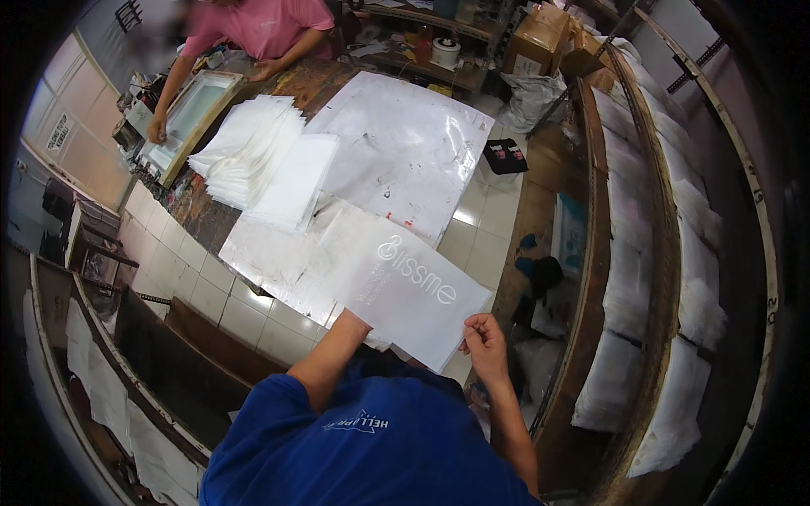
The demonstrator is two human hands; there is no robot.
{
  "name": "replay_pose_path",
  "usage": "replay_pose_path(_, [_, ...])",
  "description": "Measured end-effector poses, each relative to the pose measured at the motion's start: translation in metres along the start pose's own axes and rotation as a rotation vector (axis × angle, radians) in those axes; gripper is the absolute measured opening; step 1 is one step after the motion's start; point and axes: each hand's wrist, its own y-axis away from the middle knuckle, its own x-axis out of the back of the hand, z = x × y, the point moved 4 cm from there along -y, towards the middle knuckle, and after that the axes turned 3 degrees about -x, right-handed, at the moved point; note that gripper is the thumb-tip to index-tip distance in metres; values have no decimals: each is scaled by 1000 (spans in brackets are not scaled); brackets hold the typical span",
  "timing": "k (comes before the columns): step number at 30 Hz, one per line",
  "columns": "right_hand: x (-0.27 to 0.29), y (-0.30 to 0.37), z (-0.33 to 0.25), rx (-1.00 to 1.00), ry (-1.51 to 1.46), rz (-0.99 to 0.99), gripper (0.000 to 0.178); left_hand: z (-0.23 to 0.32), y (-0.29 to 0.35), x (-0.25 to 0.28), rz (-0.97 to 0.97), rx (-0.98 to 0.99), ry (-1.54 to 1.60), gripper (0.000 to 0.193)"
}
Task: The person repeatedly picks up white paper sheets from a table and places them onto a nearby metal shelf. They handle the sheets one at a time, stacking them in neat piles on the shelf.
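Printed sheet (409, 299), edge pinched in curled right hand (485, 337)

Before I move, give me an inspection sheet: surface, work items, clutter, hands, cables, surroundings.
Surface: glossy white table cover with dark and red marks.
Job's things: translucent printed rectangular sheet, held; fanned stack of thin white sheets farther off.
Clutter: brown cardboard boxes, back right.
Grip: right hand pinches the printed sheet's right edge; left hand hidden by that sheet.
Cables: nothing seen.
Surroundings: co-worker in pink top at wood-framed rectangular screen; long wooden racks on right.
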Motion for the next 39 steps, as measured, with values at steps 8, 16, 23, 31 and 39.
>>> replay_pose_path(8, [48,30,11,49,-14,92,9,-21,-2,-36,59,72,577,62])
replay_pose_path(16, [85,57,20,44,-96,261,14,-27,-15,-78,22,245,808,64])
replay_pose_path(23, [97,66,9,109,-8,290,20,-33,-20,-91,82,291,807,69])
replay_pose_path(31, [108,44,-5,42,24,334,32,-43,-39,-61,87,306,817,72])
replay_pose_path(39, [202,18,-119,128,454,390,31,-23,-90,24,235,50,246,40])
